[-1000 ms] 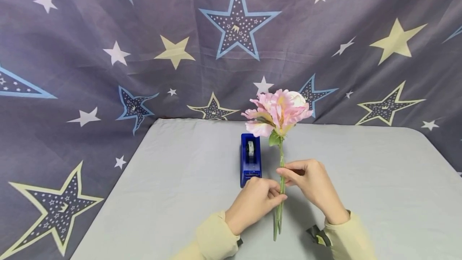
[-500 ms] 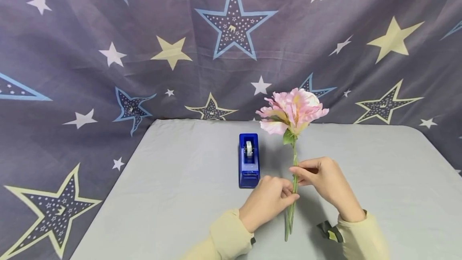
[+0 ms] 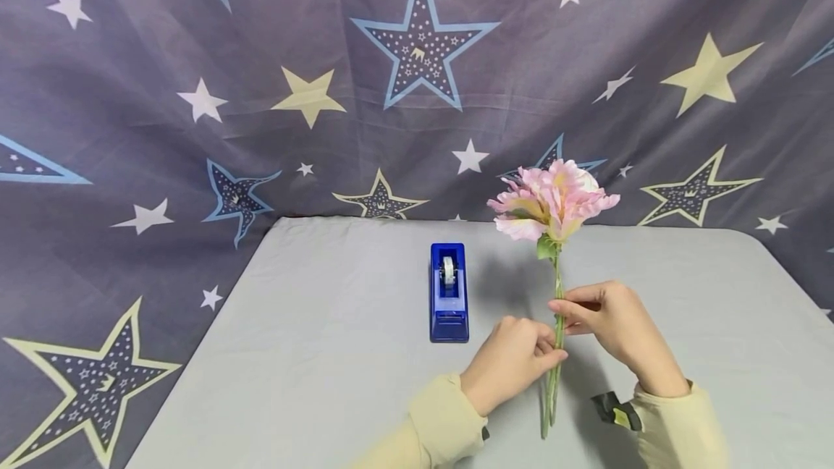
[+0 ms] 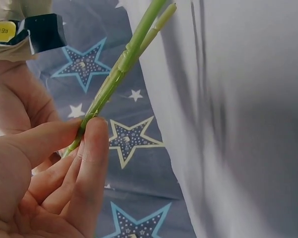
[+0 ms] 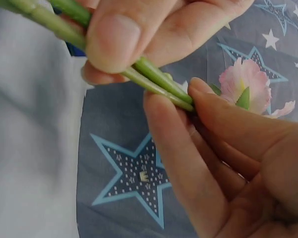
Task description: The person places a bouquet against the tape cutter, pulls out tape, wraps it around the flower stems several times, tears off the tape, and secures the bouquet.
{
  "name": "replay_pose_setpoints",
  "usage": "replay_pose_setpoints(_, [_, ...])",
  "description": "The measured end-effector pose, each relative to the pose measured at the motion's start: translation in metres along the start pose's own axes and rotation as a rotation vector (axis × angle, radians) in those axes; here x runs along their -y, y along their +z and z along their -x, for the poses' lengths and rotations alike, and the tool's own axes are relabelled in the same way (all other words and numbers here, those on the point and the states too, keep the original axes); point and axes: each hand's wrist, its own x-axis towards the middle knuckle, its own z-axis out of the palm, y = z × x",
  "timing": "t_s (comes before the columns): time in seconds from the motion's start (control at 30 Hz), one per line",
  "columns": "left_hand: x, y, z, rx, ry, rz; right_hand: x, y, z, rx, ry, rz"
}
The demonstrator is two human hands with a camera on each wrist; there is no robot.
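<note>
Held upright over the table are a pink flower (image 3: 552,197) with ruffled petals and a white bloom (image 3: 588,180) partly hidden behind it. Their green stems (image 4: 124,62) lie side by side. My left hand (image 3: 511,360) pinches both stems low down between thumb and fingers, with the stem ends poking out below. Just above it, my right hand (image 3: 622,324) pinches the same stems from the right. In the right wrist view the pair runs between the left thumb (image 5: 116,42) and the right fingertips (image 5: 161,106). One small green leaf (image 3: 546,246) hangs under the pink petals.
A blue tape dispenser (image 3: 449,324) with a tape roll stands on the grey-covered table (image 3: 326,324), left of the hands. Behind the table hangs a dark curtain (image 3: 365,129) printed with stars. Black wrist straps (image 3: 606,407) show at the cuffs.
Both hands have moved right together with the flowers, away from the tape dispenser, which now shows whole. The grip on the stems looks the same.
</note>
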Motion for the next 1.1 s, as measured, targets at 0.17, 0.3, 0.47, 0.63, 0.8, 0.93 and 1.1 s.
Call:
replay_pose_setpoints(0.17, [-0.005, 0.009, -0.006, 0.01, -0.008, 0.002, -0.006, -0.008, 0.001, 0.016, 0.029, 0.047])
replay_pose_setpoints(0.3, [-0.008, 0.018, -0.009, 0.01, -0.006, -0.002, -0.012, -0.014, 0.003, 0.037, 0.049, 0.066])
replay_pose_setpoints(0.47, [-0.01, 0.028, -0.014, -0.005, 0.014, -0.012, -0.017, -0.023, 0.004, 0.056, 0.072, 0.083])
replay_pose_setpoints(0.63, [-0.014, 0.035, -0.021, -0.001, 0.02, 0.009, -0.023, -0.033, 0.005, 0.074, 0.091, 0.092])
replay_pose_setpoints(0.8, [-0.019, 0.04, -0.027, 0.0, 0.026, 0.004, -0.027, -0.042, 0.007, 0.087, 0.115, 0.077])
replay_pose_setpoints(0.93, [-0.023, 0.044, -0.031, 0.02, 0.009, 0.021, -0.031, -0.047, 0.008, 0.091, 0.126, 0.097])
replay_pose_setpoints(1.1, [-0.026, 0.049, -0.033, 0.038, -0.024, 0.052, -0.036, -0.05, 0.007, 0.096, 0.144, 0.114])
